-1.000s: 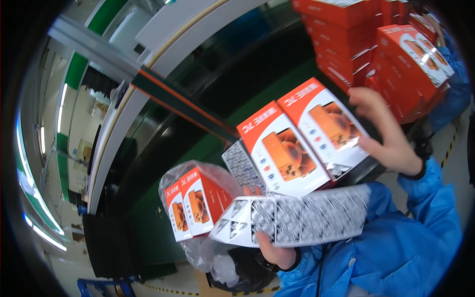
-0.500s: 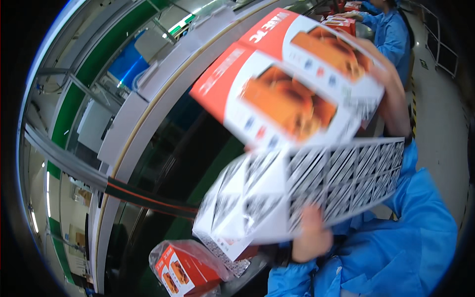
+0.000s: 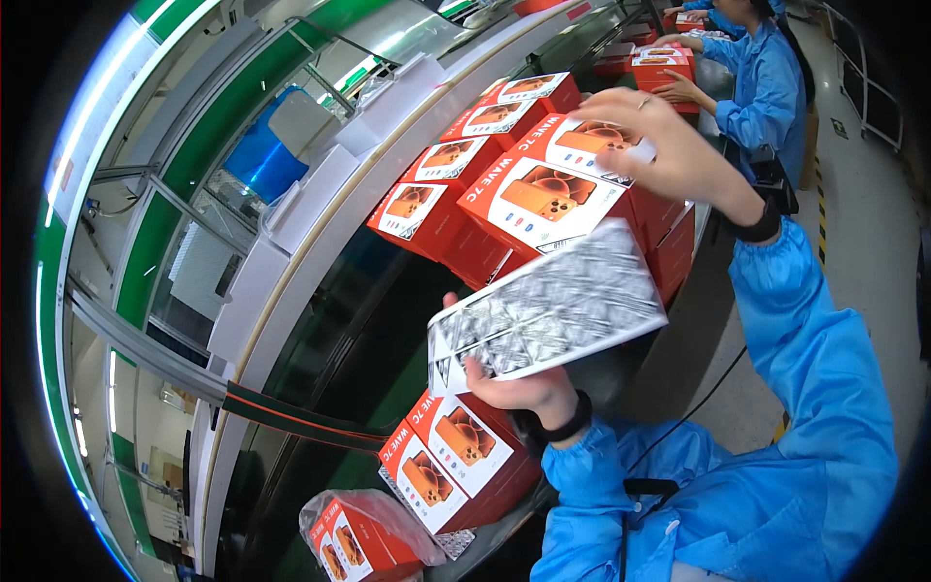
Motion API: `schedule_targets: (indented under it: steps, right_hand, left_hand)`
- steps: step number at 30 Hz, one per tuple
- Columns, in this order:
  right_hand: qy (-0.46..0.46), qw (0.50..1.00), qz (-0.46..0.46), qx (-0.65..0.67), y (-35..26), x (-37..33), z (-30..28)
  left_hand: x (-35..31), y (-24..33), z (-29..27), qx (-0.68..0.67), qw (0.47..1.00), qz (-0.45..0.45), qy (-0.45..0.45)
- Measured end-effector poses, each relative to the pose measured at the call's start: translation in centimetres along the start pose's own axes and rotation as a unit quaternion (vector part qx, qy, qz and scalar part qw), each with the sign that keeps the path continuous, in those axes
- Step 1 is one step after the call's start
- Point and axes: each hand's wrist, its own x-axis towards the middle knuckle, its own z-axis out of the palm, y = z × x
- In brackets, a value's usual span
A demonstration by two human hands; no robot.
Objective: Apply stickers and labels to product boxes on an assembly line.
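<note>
My left hand is closed on a flat black-and-white patterned sheet, thumb on its face and a fingertip showing past its far edge. Motion blurs the sheet a little, and whether it is one layer or several I cannot tell. Above and to the right, my right hand is open, its fingers spread over a pair of red-and-white boxes with orange phone pictures. These boxes sit on top of a stack, beside several more red boxes. I see nothing held in the right hand.
Nearer me stand more red boxes, and a plastic-wrapped red pack lies beside them. A dark strap crosses at the left. On the far side runs a white ledge. Another person in blue handles boxes at the upper right.
The pair of boxes has gone from close in front of me to the stack, and my right hand has let go. The patterned sheet, curved before, now looks flat and uncovers the nearer boxes.
</note>
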Motion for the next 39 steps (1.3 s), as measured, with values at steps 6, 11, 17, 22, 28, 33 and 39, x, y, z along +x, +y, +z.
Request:
schedule_targets:
  steps: [6, 11, 17, 22, 28, 33, 39]
  right_hand:
    - [-0.132, 0.991, -0.027, -0.016, 0.6, 0.0, 2.2]
    - [-0.005, 0.996, -0.081, -0.036, 1.3, -1.1, 3.5]
    - [0.021, 0.996, -0.082, -0.032, 0.7, -0.7, 3.9]
    - [0.033, 0.997, -0.068, -0.03, 1.9, -1.3, 3.4]
    - [-0.023, 0.999, -0.041, -0.011, 1.4, -0.8, 2.7]
    - [0.0, 0.998, -0.044, -0.042, 1.7, -1.1, 3.6]
    - [-0.012, 0.999, -0.026, -0.022, 1.8, -1.1, 3.6]
  left_hand:
    - [7.2, -8.3, -13.9, 0.039, 0.958, 0.075, 0.273]
    - [11.7, -11.2, -19.8, 0.074, 0.927, -0.007, 0.368]
    - [14.4, -12.5, -28.1, 0.128, 0.943, -0.199, 0.233]
    - [13.2, -15.8, -25.2, 0.15, 0.94, -0.241, 0.188]
    - [10.6, -15.3, -24.8, 0.17, 0.938, -0.226, 0.198]
    - [7.4, -16.4, -24.6, 0.178, 0.934, -0.233, 0.204]
    - [6.0, -17.0, -24.3, 0.186, 0.93, -0.247, 0.198]
